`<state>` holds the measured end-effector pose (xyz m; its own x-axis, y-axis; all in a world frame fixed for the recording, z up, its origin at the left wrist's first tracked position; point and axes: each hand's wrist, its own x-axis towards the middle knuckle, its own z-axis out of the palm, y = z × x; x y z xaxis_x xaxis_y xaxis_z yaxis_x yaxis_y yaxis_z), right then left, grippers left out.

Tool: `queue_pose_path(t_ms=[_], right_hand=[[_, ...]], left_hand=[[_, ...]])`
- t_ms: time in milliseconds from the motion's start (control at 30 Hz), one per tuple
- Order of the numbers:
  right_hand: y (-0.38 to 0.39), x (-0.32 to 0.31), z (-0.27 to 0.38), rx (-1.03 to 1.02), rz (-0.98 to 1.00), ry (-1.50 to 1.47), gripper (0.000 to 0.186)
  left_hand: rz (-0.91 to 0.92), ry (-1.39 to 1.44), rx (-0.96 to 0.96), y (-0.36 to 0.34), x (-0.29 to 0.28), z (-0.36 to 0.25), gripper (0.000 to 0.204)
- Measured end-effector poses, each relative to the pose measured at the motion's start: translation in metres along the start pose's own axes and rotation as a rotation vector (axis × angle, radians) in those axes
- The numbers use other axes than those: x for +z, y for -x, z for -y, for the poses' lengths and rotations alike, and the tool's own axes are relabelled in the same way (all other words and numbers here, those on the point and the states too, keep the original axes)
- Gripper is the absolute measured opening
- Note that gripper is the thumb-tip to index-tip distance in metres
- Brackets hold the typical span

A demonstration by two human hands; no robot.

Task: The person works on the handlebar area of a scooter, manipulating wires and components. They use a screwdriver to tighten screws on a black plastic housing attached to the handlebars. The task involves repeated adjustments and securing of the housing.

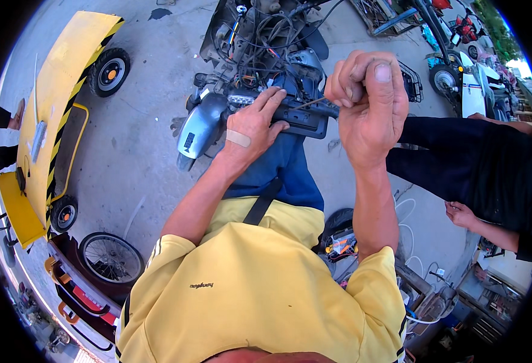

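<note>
Left hand [254, 124]: yours is half open, touching the black part [303, 121].
Right hand [372, 91]: you curl it tight round a thin rod [312, 103].
Rod: pokes left, toward that part.

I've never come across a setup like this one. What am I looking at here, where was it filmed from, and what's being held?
There is no robot here: a person works bare-handed. The single picture comes from a wide fisheye camera on their head, looking down, so edges bend and their own yellow shirt fills the bottom.

The right hand, raised, is closed around a thin rod; its handle, if any, is hidden. The left hand lies at a black panel on a partly dismantled machine with exposed cables and a silver fender.

On the concrete ground stand a yellow cart and, lower left, a spoked wheel. Someone else's dark trousers show at right.
</note>
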<state>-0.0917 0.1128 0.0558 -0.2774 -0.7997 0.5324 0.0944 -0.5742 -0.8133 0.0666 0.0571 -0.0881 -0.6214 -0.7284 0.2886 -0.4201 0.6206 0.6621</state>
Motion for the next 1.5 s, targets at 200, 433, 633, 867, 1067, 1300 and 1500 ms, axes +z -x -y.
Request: queue_pose_path(t_ms=[200,433,633,867,1067,1300,1500], right_hand=[[0.0,-0.005,-0.001,0.005,-0.001,-0.007,0.025],[-0.001,-0.013,0.002,-0.012,0.014,-0.023,0.026],[0.003,-0.006,0.007,-0.013,-0.001,0.181,0.025],[0.006,0.019,0.013,-0.297,0.099,0.851,0.022],[0.005,0.009,0.0,-0.123,0.036,0.341,0.028],[-0.002,-0.02,0.004,0.26,0.282,0.06,0.031],[-0.003,-0.021,0.04,-0.141,0.227,1.083,0.024]], left_hand=[[-0.007,-0.001,0.003,0.001,0.002,-0.002,0.071],[-0.025,-0.007,0.032,0.001,0.006,-0.002,0.072],[-0.003,-0.009,-0.013,0.0,0.008,-0.01,0.071],[0.017,-0.096,0.01,0.003,0.017,-0.014,0.072],[0.0,-0.117,0.014,-0.001,0.017,-0.014,0.072],[0.02,-0.138,0.044,0.006,0.024,-0.01,0.071],[-0.025,-0.113,0.017,0.005,0.02,-0.018,0.072]])
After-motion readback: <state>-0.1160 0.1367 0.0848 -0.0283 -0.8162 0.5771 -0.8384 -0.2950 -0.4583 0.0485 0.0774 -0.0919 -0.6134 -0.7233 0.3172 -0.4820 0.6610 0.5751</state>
